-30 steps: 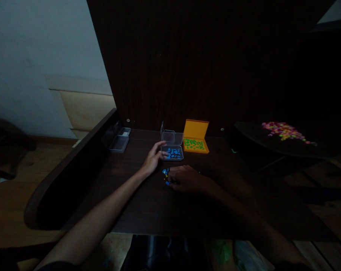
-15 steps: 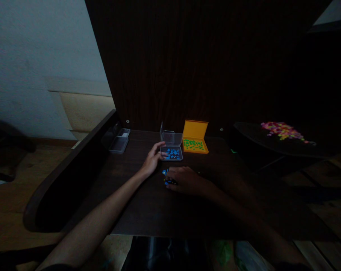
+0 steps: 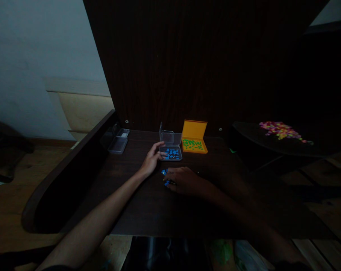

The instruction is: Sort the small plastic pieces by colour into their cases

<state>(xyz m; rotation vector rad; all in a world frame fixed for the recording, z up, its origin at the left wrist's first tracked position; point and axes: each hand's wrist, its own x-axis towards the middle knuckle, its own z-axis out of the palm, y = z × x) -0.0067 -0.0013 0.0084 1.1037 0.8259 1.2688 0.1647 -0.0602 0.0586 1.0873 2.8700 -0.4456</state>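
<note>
Left hand (image 3: 151,161) splayed at the clear box (image 3: 174,160), yellow box (image 3: 194,129) alongside; nearer, right hand (image 3: 183,180), grip unclear, half-hides blue pieces (image 3: 164,172)!

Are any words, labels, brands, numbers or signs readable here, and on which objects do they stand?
None can be read.
Pale patch on the open clear box at left: may be a label, but too small to read.
Yellow box, clear box of blue pieces: nothing legible.

Pale wall (image 3: 35,41) beside dark panel (image 3: 187,64)
</note>
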